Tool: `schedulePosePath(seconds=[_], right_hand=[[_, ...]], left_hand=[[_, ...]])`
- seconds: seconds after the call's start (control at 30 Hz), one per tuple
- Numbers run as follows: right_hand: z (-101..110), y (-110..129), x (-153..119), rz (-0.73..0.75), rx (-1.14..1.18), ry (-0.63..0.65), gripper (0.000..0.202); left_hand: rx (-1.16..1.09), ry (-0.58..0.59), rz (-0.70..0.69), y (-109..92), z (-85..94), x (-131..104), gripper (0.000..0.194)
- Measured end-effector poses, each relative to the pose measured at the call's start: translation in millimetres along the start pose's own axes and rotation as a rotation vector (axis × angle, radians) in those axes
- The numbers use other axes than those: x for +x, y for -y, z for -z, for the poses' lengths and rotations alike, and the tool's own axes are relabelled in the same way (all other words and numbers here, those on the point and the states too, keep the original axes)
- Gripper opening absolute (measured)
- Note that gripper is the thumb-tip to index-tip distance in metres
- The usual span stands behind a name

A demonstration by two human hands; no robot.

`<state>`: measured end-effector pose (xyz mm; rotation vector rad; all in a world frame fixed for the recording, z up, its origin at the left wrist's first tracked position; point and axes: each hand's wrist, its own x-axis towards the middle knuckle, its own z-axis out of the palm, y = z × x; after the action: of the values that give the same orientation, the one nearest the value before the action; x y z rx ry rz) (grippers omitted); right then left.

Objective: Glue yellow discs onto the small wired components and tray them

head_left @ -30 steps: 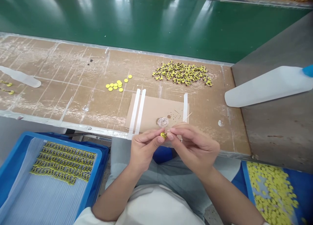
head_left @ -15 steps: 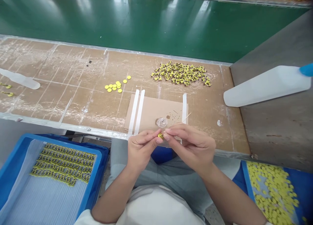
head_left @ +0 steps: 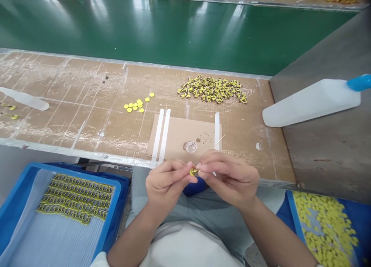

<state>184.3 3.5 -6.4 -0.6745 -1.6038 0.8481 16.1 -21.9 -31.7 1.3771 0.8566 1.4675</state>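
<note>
Between my two hands, just in front of the table edge, is a small yellow piece point(head_left: 193, 172). My left hand point(head_left: 168, 181) pinches it between thumb and forefinger. My right hand point(head_left: 230, 177) is closed in a pinch at the piece's right side; what its fingertips hold is too small to name. A thin stick point(head_left: 220, 142) rises behind the right hand. Beyond my fingers a small clear glass dish point(head_left: 190, 147) stands on a taped cardboard sheet point(head_left: 181, 130). Yellow discs point(head_left: 135, 105) lie to the left, and a pile of yellow-and-dark pieces point(head_left: 213, 89) lies farther back.
A white bottle with a blue top point(head_left: 310, 104) leans at the right wall. At lower left, a blue tray point(head_left: 117, 191) holds rows of yellow-and-dark pieces. Another blue tray point(head_left: 292, 209) at lower right holds many yellow discs. A translucent strip point(head_left: 27, 99) lies far left.
Both hands have moved slightly down in the view with the yellow piece, which is now turned differently. The camera view has tilted up a little, showing more of the back shelf.
</note>
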Motion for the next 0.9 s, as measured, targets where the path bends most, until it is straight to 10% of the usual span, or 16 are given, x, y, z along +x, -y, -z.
schedulePosePath(seconds=[0.9], right_hand=[[14, -1, -3, 0.114, 0.024, 0.143, 0.038]], left_hand=[[-0.051, -0.036, -0.049, -7, -2.7, 4, 0.036]])
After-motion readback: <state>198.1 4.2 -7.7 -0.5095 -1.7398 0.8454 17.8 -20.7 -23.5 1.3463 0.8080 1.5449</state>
